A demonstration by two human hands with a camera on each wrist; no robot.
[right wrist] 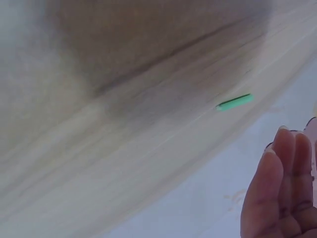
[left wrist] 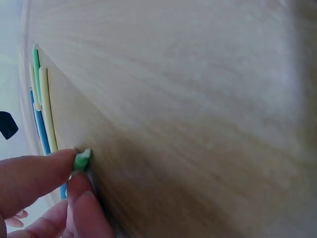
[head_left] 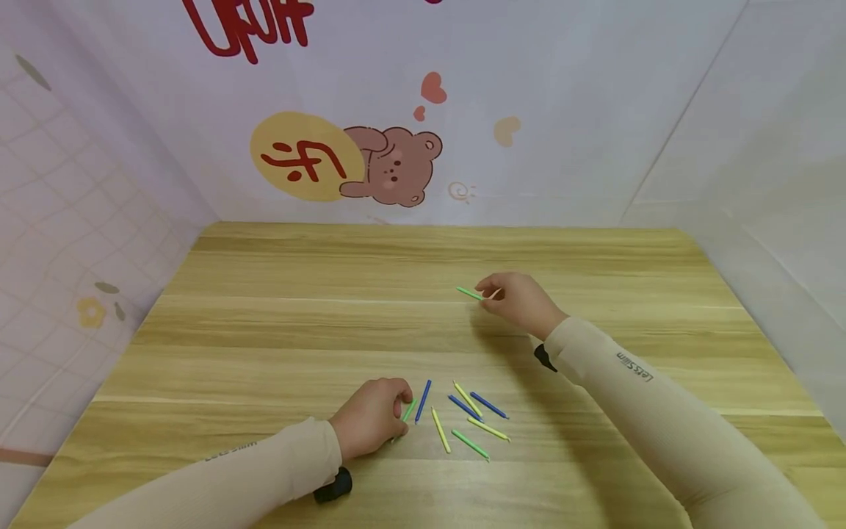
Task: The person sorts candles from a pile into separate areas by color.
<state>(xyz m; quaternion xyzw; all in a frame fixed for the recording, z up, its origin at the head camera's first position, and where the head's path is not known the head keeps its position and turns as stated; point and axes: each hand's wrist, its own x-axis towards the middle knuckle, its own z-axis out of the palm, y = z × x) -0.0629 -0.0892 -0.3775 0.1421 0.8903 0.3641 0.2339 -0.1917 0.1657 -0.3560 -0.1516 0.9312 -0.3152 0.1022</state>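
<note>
On the wood-grained table [head_left: 277, 323], with 12 o'clock taken at its far edge in the head view, a thin green stick [head_left: 409, 410] was pinched between the thumb and fingers of the left hand [head_left: 369, 419], its pale tip exposed. At that hand's 3 o'clock, three blue sticks [head_left: 423, 402], three yellow sticks [head_left: 440, 430] and a near green stick [head_left: 471, 445] were loosely scattered, the closest blue one placed just beside the left fingertips. The right hand [head_left: 518, 300] was positioned at the group's 1 o'clock, its fingers loosely extended and nothing gripped. At its 9 o'clock lay a far green stick [head_left: 468, 293] (the two were seemingly overlapped in the head view, but a gap was shown by the right wrist camera). A brown bear [head_left: 399, 173] was printed on the wall [head_left: 581, 110], between the group's 11 and 12 o'clock.
</note>
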